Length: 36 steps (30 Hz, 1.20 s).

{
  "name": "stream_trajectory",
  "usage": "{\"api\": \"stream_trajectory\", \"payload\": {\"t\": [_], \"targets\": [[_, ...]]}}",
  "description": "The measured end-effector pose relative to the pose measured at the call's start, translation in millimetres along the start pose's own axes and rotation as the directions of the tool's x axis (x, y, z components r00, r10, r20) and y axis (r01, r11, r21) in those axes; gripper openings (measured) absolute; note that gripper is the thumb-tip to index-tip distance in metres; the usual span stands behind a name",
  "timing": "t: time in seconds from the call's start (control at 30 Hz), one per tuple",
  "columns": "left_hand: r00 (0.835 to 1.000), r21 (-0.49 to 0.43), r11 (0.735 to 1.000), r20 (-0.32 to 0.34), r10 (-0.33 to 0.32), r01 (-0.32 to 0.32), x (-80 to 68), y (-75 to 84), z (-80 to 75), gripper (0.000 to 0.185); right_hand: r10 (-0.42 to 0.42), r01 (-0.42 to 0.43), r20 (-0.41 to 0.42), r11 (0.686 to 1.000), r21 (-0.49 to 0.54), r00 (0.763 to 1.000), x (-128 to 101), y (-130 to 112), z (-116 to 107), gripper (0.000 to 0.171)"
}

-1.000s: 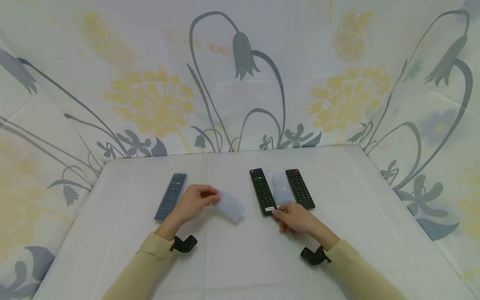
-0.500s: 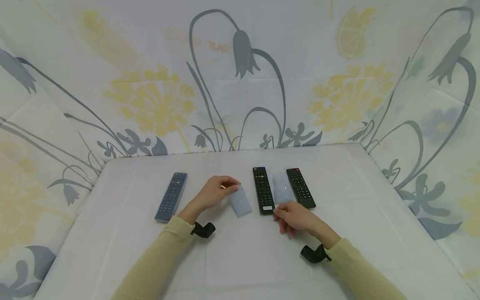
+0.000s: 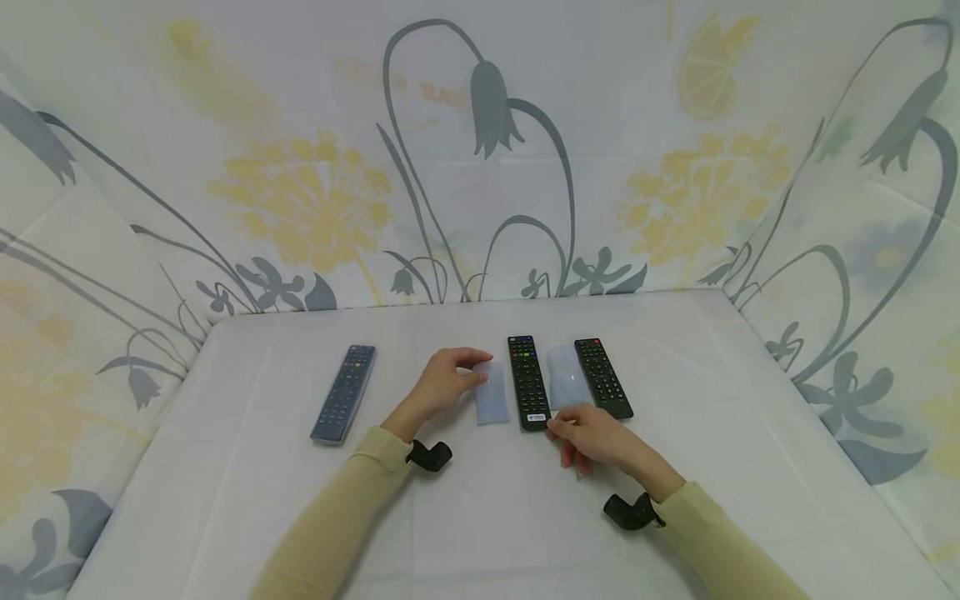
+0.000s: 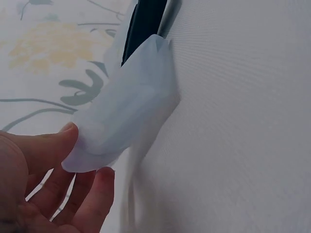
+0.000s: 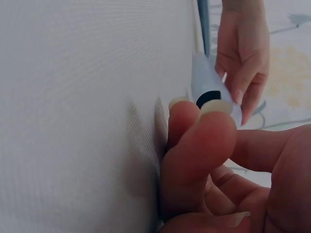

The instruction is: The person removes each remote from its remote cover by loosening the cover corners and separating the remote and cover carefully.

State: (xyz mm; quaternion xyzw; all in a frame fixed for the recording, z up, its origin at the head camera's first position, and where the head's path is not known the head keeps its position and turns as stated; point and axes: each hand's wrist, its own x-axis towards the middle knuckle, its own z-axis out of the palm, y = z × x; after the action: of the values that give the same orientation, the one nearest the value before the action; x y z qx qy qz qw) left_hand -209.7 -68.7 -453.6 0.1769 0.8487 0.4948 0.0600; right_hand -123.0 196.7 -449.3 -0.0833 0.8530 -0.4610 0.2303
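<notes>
My left hand (image 3: 444, 383) pinches the far end of a pale blue, soft translucent plastic packet (image 3: 492, 400). In the left wrist view the thumb and fingers are at one end of the packet (image 4: 131, 102), and its other end is down by the white cloth. Just right of it lies a black remote control (image 3: 528, 379) with a white label at its near end. The fingertips of my right hand (image 3: 591, 435) grip that remote's near right corner. From the right wrist, only the dark end of the remote (image 5: 209, 98) shows beyond the fingertips.
A second pale blue packet (image 3: 566, 379) lies between the middle remote and another black remote (image 3: 603, 379) on the right. At the left is a blue-grey remote (image 3: 345, 394), slanted. White cloth (image 3: 480, 517) covers the table, with flower-patterned fabric walls (image 3: 420, 167) around it.
My left hand has carried the packet right, turning it to lie alongside the middle remote. That remote has swung straighter and shifted slightly right at its far end. My right hand has barely moved.
</notes>
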Motion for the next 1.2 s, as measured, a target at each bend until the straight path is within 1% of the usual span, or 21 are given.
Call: {"api": "stream_trajectory", "payload": {"t": [0.13,0.23,0.4,0.57,0.7,0.8,0.87,1.0,1.1,1.2], "targets": [[0.999,-0.032,0.999,-0.032,-0.033,0.032,4.8,-1.3,4.3,0.026,0.011,-0.012,-0.037,0.999,-0.031,0.999,1,0,0,0.027],[0.997,-0.05,0.998,-0.056,-0.047,0.045,8.1,-2.5,7.6,0.025,0.027,-0.03,-0.061,0.999,-0.045,0.998,1,-1,0,0.026],[0.994,-0.058,0.997,-0.091,-0.063,0.058,12.2,-4.6,12.6,0.024,0.048,-0.052,-0.069,0.998,-0.047,0.996,1,-3,0,0.025],[0.991,-0.061,0.995,-0.107,-0.08,0.074,12.7,-3.9,15.3,0.025,0.043,-0.046,-0.075,0.998,-0.035,0.996,0,-3,0,0.023],[0.989,-0.064,0.994,-0.108,-0.1,0.094,11.2,0.8,15.5,0.025,0.044,-0.046,-0.084,0.998,-0.031,0.996,-1,-4,-1,0.023],[0.988,-0.048,0.993,-0.107,-0.109,0.104,10.1,2.5,15.2,0.024,0.04,-0.042,-0.093,0.999,-0.026,0.995,-2,-2,-2,0.023],[0.989,-0.038,0.994,-0.099,-0.107,0.103,9.5,2.0,15.7,0.024,0.038,-0.041,-0.103,0.999,-0.025,0.994,-3,0,-3,0.022],[0.992,-0.035,0.995,-0.089,-0.094,0.092,7.3,-0.4,15.2,0.024,0.004,-0.008,-0.125,1.0,-0.03,0.992,-5,4,-5,0.023],[0.99,-0.036,0.995,-0.106,-0.092,0.088,5.1,-2.6,11.8,0.024,-0.023,0.021,-0.132,1.0,-0.017,0.991,-5,5,-7,0.023],[0.989,-0.029,0.996,-0.123,-0.083,0.08,3.4,-5.0,5.0,0.024,-0.031,0.032,-0.13,0.999,0.008,0.991,-6,4,-9,0.022]]}}
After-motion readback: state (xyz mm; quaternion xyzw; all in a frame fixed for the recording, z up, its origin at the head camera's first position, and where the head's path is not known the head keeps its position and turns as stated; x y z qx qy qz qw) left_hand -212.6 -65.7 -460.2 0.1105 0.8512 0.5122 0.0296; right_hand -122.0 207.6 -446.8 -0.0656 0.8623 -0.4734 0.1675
